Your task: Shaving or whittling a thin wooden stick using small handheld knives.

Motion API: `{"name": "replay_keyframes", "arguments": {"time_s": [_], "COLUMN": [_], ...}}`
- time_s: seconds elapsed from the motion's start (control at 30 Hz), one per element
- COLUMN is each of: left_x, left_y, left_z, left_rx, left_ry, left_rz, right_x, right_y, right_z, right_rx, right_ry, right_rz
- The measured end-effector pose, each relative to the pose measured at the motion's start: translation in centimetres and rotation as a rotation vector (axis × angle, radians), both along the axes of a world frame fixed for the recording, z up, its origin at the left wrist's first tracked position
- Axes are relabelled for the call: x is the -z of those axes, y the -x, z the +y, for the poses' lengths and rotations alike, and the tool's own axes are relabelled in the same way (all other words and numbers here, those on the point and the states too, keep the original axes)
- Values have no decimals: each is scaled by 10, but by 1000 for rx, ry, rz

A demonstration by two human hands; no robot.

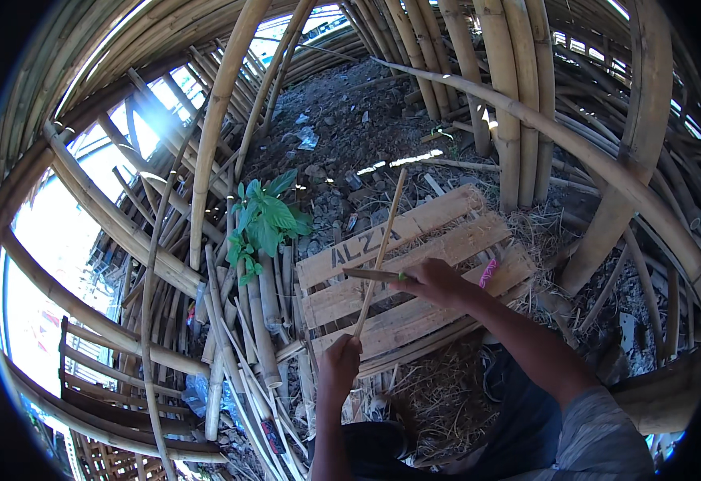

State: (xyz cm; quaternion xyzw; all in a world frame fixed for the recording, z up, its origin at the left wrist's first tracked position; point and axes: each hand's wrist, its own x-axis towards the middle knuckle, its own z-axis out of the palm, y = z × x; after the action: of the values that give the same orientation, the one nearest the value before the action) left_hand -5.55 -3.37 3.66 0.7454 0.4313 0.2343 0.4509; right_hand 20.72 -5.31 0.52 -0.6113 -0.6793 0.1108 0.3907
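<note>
My left hand is closed around the lower end of a thin bamboo strip, which slants up and away over a wooden slatted board. In my right hand is a knife, gripped by its handle, a bit of green showing where handle meets blade. The blade points left and crosses the strip above my left hand. Whether its edge touches the strip or only passes over it, I cannot tell. Dark lettering and a pink mark are on the board's slats.
A leafy green plant grows left of the board, beside cut bamboo poles. Upright bamboo posts and a long slanting pole stand at the right. Shavings cover the ground near my legs; rubble soil lies beyond.
</note>
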Motion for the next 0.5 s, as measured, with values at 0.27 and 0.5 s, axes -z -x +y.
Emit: {"name": "replay_keyframes", "arguments": {"time_s": [0.27, 0.5], "left_x": [-5, -7], "left_y": [4, 5], "left_z": [-1, 0], "left_rx": [104, 105], "left_ry": [653, 639], "left_rz": [-286, -272], "right_x": [22, -11], "right_y": [-86, 4], "right_z": [15, -8], "right_rx": [331, -73], "right_ry": [-39, 190], "right_rz": [518, 56]}}
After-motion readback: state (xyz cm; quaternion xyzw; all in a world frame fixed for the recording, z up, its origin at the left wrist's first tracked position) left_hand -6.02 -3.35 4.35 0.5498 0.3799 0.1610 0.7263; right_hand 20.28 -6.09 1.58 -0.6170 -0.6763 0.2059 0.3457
